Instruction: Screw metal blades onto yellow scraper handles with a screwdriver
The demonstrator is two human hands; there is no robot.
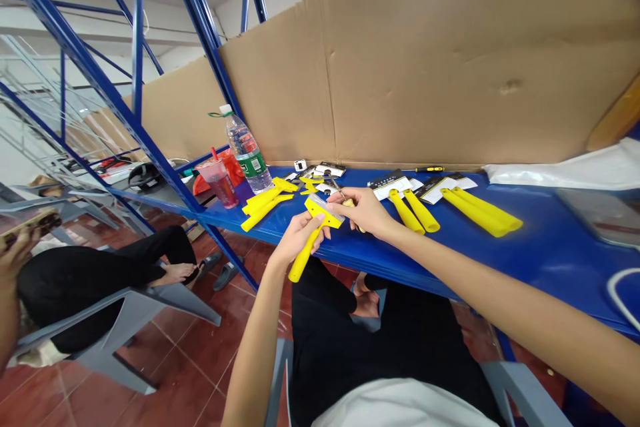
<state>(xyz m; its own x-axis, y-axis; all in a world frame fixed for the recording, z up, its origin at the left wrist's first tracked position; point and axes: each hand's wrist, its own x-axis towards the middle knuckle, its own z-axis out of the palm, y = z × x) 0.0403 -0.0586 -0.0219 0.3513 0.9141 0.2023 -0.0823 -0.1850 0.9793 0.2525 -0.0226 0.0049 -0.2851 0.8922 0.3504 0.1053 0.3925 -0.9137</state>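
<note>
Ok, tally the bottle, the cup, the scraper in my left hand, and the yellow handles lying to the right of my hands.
Bottle: 1
Cup: 1
Scraper in left hand: 1
Yellow handles on the right: 4
Total: 7

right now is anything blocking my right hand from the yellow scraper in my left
Nothing visible blocks it. The left hand grips the yellow scraper, and the right hand, holding a small tool, is close beside the scraper's head. The other yellow handles lie on the blue table, off to either side.

Left grip point(303, 235) curled, right grip point(364, 212) pinching beside it, both forearms point(256, 333) angled inward
</note>
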